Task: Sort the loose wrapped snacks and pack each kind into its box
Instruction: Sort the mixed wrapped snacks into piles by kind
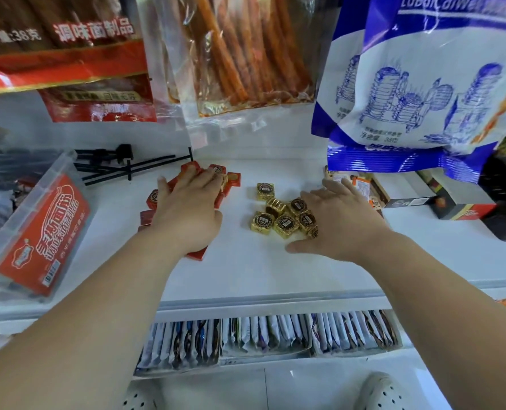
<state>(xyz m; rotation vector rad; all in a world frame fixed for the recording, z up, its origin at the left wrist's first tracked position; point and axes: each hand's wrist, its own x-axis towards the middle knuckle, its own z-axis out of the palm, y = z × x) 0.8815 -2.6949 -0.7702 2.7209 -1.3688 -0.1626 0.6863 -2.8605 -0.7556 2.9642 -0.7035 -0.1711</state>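
Two heaps of wrapped snacks lie on the white shelf (246,270). Several red-wrapped squares (231,182) sit at the left, and my left hand (186,208) lies flat on top of them with straight fingers. Several gold-wrapped squares with dark round labels (278,214) sit in the middle. My right hand (340,220) rests flat against the right side of the gold heap, thumb stretched toward me. A dark box with a red end (453,202) stands at the right, beside a lower flat box (405,199).
A clear plastic box with a red label (38,232) leans at the left. Black display hooks (121,167) lie at the back. Hanging snack bags in red (68,54), clear (237,54) and blue-white (423,84) crowd the space above. Packets fill a lower shelf row (269,338).
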